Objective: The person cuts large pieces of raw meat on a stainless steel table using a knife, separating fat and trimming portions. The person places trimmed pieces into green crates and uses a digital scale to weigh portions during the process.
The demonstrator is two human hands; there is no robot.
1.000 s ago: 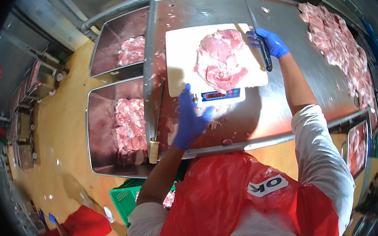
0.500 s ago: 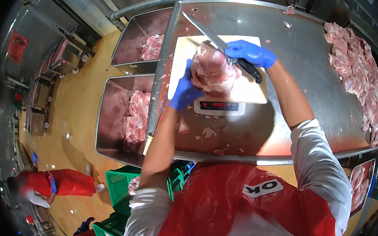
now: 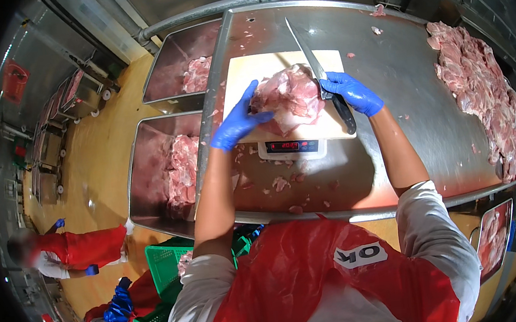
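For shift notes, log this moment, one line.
Left hand: near meat | right hand: holding knife | meat: on white board | scale: partly under board

Meat-proc. rm, steel tbl [image 3: 412,146], raw meat [image 3: 292,98]

Bright middle, black rim

Light falls from above, strongest on the pale cutting board [image 3: 329,128]. A dark shadow [image 3: 355,173] lies between it and the near edge of the table [image 3: 418,148], where a reddish sheen shows. Toward the far edge the steel glares softly. The knife [image 3: 310,55] reads crisply; a red display [image 3: 292,146] glows, and glints dot the floor [image 3: 83,181]. Fisheye distortion bows the table's edges, the picture's corners go black, and blur covers a co-worker's head [image 3: 23,247].
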